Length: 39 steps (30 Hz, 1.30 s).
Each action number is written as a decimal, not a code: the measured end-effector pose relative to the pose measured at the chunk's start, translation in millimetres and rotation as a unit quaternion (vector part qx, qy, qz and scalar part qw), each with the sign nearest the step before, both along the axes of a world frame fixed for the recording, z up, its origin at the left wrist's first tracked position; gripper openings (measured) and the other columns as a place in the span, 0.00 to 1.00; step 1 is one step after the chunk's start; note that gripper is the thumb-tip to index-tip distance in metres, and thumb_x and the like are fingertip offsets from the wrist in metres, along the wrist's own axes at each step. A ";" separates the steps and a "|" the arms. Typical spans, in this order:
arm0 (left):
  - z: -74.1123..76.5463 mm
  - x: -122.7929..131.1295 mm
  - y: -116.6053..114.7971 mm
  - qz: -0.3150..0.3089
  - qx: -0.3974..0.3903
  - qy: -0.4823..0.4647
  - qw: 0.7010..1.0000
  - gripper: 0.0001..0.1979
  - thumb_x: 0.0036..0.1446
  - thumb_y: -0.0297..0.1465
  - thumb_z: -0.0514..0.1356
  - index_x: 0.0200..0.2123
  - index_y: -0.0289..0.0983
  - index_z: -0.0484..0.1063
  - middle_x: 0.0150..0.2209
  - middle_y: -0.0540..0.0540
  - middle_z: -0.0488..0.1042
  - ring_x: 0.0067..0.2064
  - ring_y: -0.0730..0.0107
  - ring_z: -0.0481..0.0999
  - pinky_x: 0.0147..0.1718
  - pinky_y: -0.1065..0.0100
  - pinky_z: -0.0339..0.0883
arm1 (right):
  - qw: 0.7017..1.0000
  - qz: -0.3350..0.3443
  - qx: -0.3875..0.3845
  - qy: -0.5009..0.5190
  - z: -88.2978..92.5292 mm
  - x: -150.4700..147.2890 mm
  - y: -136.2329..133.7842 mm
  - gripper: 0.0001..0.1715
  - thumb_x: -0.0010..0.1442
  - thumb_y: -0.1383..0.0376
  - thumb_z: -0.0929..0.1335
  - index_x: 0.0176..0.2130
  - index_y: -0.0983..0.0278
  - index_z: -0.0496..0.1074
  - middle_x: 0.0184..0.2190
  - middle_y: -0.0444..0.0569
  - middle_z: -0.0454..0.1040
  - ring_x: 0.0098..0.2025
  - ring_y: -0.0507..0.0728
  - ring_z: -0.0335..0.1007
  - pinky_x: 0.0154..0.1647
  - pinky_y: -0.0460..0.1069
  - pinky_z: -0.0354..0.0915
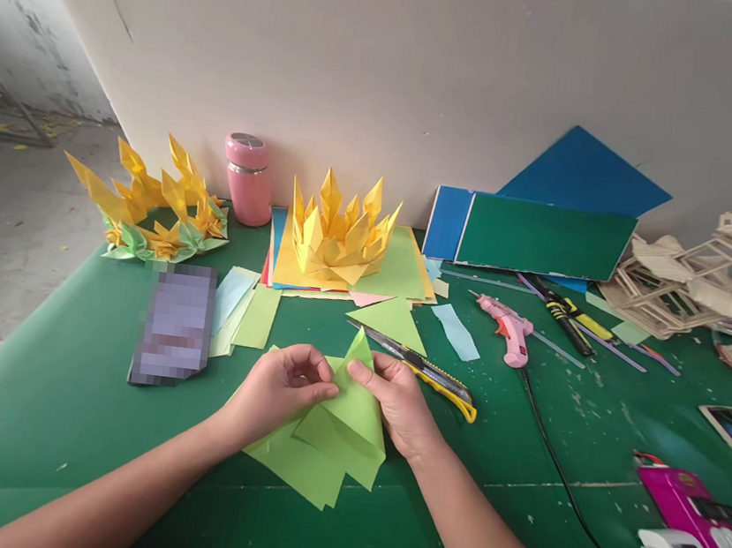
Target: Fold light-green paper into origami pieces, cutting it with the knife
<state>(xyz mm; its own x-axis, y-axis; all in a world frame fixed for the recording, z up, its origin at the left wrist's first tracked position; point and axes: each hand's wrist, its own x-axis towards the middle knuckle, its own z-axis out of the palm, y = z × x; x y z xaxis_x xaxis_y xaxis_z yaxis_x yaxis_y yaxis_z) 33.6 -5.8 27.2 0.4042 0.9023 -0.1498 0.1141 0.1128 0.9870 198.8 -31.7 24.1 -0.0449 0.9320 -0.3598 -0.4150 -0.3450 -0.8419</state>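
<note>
A sheet of light green paper, folded to a point at its top, is held up between my two hands. My right hand grips its right edge, thumb on the front and fingers behind. My left hand is closed in a pinch at the paper's left edge. More green paper pieces lie on the table beneath. A yellow utility knife lies just behind my right hand, its blade end close to a green paper triangle.
A yellow paper crown sits on stacked coloured sheets; another crown with green leaves stands left. Also on the green table are a pink bottle, a pink glue gun with a cord, a power strip and wooden stick models.
</note>
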 end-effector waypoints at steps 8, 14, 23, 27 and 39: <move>-3.6 -3.7 0.8 -0.029 0.095 0.060 0.993 0.06 0.49 0.34 0.63 0.30 0.39 0.78 0.32 0.47 0.79 0.34 0.66 0.77 0.35 0.68 0.71 | 1.000 -0.029 0.005 -0.002 -1.7 -1.7 1.6 0.19 0.34 0.55 0.80 0.22 0.64 0.74 0.20 0.42 0.75 0.23 0.50 0.66 0.28 0.46 0.62; -0.8 -5.2 -1.1 -0.039 0.132 0.096 0.986 0.08 0.51 0.33 0.61 0.34 0.41 0.80 0.37 0.47 0.80 0.39 0.63 0.78 0.40 0.66 0.72 | 0.999 -0.033 0.021 -0.023 -2.4 -0.9 2.5 0.19 0.36 0.53 0.79 0.24 0.62 0.75 0.23 0.43 0.76 0.25 0.52 0.66 0.29 0.47 0.62; 1.5 -2.9 -1.3 -0.041 0.133 0.099 0.985 0.08 0.49 0.31 0.62 0.33 0.41 0.80 0.38 0.47 0.81 0.40 0.62 0.79 0.39 0.67 0.73 | 0.991 -0.071 0.058 -0.096 -4.2 2.1 3.7 0.20 0.38 0.52 0.78 0.20 0.63 0.73 0.18 0.40 0.69 0.24 0.50 0.59 0.28 0.47 0.57; -0.1 -3.9 -1.3 -0.052 0.143 0.105 0.983 0.09 0.51 0.30 0.60 0.35 0.41 0.80 0.39 0.47 0.80 0.40 0.63 0.79 0.39 0.68 0.73 | 0.995 -0.073 0.034 -0.064 -5.4 3.0 4.6 0.20 0.34 0.53 0.79 0.21 0.63 0.75 0.19 0.41 0.72 0.24 0.50 0.61 0.30 0.47 0.59; 4.4 -3.8 -2.0 -0.102 0.167 0.110 0.975 0.17 0.51 0.24 0.56 0.42 0.42 0.79 0.45 0.46 0.80 0.45 0.61 0.78 0.47 0.64 0.71 | 0.997 -0.064 0.022 -0.046 -1.0 5.1 5.1 0.19 0.33 0.53 0.79 0.21 0.62 0.76 0.19 0.40 0.72 0.23 0.50 0.61 0.29 0.48 0.58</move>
<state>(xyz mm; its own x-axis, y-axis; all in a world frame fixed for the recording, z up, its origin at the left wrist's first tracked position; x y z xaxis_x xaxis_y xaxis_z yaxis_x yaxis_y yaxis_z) 29.8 -7.9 31.6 0.5721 0.8195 0.0343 0.3134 -0.2570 0.9142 203.9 -26.6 23.0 0.1059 0.9427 -0.3165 -0.3742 -0.2571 -0.8910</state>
